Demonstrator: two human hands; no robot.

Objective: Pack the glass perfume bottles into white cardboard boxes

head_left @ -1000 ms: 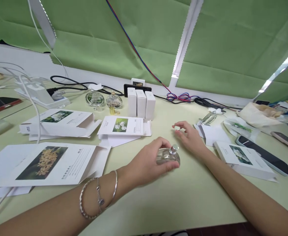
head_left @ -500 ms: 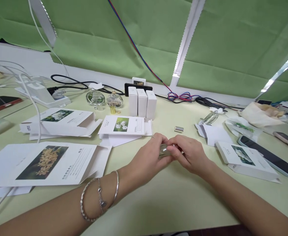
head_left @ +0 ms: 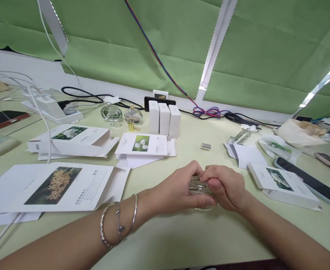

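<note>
Green fabric (head_left: 97, 48) hangs across the back, behind the pale table (head_left: 165, 240) where you work. On your left lies an opened white carton with an orange blossom picture (head_left: 94, 187); its thin card looks light and easily creased, so keep your forearm from pressing on it.

Your left hand (head_left: 179, 189) is part-closed, wrapped around the body of a clear glass bottle (head_left: 198, 183), with the thumb along the near side and the fingers over the far side. Your right hand (head_left: 227, 187) is curled almost into a fist at the bottle's neck end, its fingers bent and touching the other hand's fingertips. They cover the neck, so you cannot tell from here whether they grip the glass itself or some small fitting on it.

The bottle is in front of you, between both hands; whether its underside touches the table is hard to tell. Expect it to be rigid, fairly heavy for its size, slick under dry fingers and liable to chip if it drops. The broad body is the safest hold; the neck gives a narrower purchase.

Beyond your knuckles, a small silver cylinder (head_left: 206, 146) lies on its side, probably smooth, hard and inclined to roll; pinch it across its middle.
</note>
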